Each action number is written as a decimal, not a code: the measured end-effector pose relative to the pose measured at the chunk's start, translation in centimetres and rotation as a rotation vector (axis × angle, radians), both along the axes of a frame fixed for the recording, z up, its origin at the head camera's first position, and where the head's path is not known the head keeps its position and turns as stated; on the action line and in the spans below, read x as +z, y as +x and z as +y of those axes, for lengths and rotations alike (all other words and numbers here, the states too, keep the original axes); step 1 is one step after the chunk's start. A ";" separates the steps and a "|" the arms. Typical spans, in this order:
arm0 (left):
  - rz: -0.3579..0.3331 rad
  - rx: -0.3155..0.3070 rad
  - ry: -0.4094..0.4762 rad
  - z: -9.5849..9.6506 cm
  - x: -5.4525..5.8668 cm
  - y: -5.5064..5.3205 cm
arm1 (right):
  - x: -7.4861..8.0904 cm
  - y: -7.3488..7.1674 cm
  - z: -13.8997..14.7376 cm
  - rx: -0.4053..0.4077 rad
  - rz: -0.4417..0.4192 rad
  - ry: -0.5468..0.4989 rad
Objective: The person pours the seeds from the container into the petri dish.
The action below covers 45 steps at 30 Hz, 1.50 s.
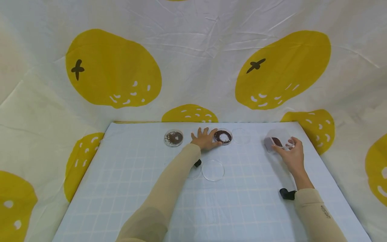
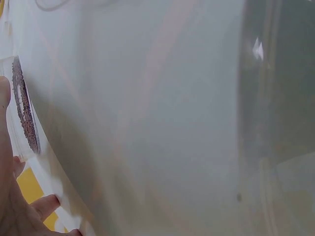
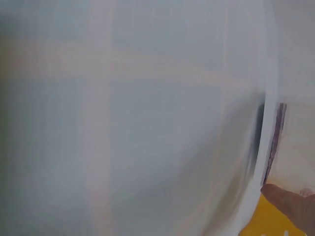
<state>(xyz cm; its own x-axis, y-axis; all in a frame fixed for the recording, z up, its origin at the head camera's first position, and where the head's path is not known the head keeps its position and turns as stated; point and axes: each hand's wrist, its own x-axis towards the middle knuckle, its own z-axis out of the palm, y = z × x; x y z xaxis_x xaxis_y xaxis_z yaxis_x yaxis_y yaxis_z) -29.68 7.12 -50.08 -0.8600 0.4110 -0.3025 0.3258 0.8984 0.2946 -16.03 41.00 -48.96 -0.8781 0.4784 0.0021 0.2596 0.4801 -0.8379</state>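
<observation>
In the head view my left hand [image 1: 205,139] spreads its fingers behind a clear petri dish [image 1: 224,144] and grips the dish's side between thumb and forefinger. Dark brown granules with a white patch in the middle fill this dish. The left wrist view shows its layer of granules [image 2: 24,110] edge-on, partly behind the thumb. Over at the right, my right hand [image 1: 292,153] holds a clear plastic container [image 1: 267,143], with dark brown material [image 1: 276,142] visible inside. Only a fingertip [image 3: 275,192] and part of that container show in the right wrist view.
Another petri dish [image 1: 173,145] of brown granules with pale bits stands left of my left hand. Clear round lids or empty dishes lie about: one [image 1: 223,170] nearer me, one [image 1: 196,177] partly under the left forearm, a faint one [image 1: 250,137] right of the gripped dish.
</observation>
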 end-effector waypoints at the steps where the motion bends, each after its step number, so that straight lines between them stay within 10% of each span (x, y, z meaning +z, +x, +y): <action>1: 0.000 -0.002 0.003 0.0 0.0 0.1 | -0.1 0.0 0.1 0.008 -0.002 0.003; 32: -0.018 -0.018 0.017 0.0 -0.5 -0.6 | -0.4 -0.1 -0.1 0.032 -0.075 -0.006; 45: -0.016 -0.012 0.018 0.0 -0.6 -0.6 | 0.7 0.0 -0.6 0.008 0.050 0.136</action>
